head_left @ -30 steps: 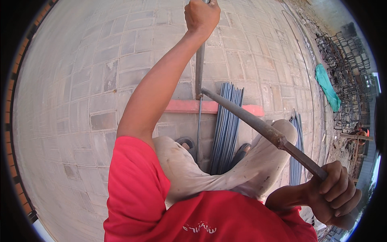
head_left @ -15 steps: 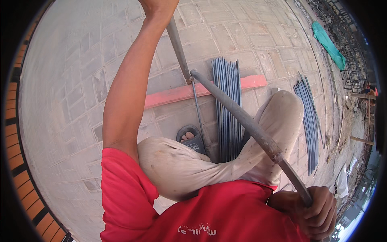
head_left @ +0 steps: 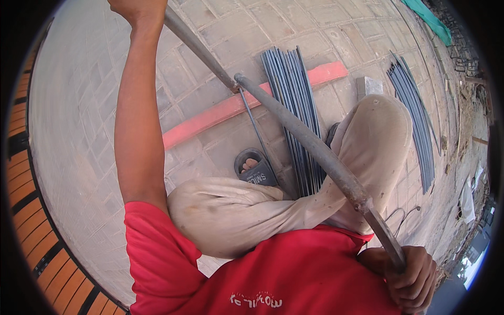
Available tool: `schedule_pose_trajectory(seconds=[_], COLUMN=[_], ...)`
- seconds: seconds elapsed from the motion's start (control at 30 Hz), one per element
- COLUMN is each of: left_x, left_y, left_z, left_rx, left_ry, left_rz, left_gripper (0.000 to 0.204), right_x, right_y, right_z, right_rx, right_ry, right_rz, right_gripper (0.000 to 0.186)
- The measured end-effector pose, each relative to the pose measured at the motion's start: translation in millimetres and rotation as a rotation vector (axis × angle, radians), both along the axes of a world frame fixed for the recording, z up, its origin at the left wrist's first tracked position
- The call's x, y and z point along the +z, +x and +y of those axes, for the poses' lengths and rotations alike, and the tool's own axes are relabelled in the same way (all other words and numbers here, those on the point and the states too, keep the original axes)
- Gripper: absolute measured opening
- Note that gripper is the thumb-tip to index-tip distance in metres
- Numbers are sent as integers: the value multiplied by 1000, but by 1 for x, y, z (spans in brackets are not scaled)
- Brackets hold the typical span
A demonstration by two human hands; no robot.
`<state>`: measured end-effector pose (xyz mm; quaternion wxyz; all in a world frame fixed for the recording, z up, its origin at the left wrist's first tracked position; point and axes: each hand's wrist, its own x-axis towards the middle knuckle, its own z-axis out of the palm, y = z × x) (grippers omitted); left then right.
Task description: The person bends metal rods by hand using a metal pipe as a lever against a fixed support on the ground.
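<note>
My right hand [head_left: 412,278], at the lower right, is wrapped round the flat end of a long steel bar [head_left: 315,142]. From there the bar slants up and left, its pipe part beginning at a rough weld. Its far tip meets the lower end of a second grey bar [head_left: 199,50], which runs up to my left hand [head_left: 139,8] at the top edge. That hand's fingers are cut off by the frame, but the bar has swung along with it. A thin steel rod [head_left: 254,126] reaches from where the bars meet down to my sandalled foot [head_left: 254,168].
Under the bars lies a red-painted beam [head_left: 199,126] on brick paving. Bundled steel rods [head_left: 294,100] rest across it, with more rods [head_left: 417,126] at the right. A grey block [head_left: 369,85] is beyond my bent knee [head_left: 375,131]. Green cloth [head_left: 428,18] lies far right.
My left hand has swung left, bringing the second bar's upper end with it. Where the bars meet has shifted slightly left and up. My right hand stays nearly in place.
</note>
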<state>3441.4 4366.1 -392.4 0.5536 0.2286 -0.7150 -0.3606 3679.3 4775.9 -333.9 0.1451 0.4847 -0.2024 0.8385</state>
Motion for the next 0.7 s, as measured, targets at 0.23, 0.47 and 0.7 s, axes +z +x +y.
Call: schedule_pose_trajectory(seconds=[0.23,0.47,0.7], left_x=[-13,-6,2], left_y=[3,9,5], left_z=[35,24,53], left_rx=[-11,66,24], left_ry=[-16,94,-16], left_rz=[-16,-3,-18], left_gripper=[40,35,30], right_x=[-36,-26,42], right_y=[43,13,-110], right_z=[42,52,49], right_rx=[-22,79,197], right_ry=[-78,55,305], right_rz=[-39,46,-178], right_gripper=[37,41,29])
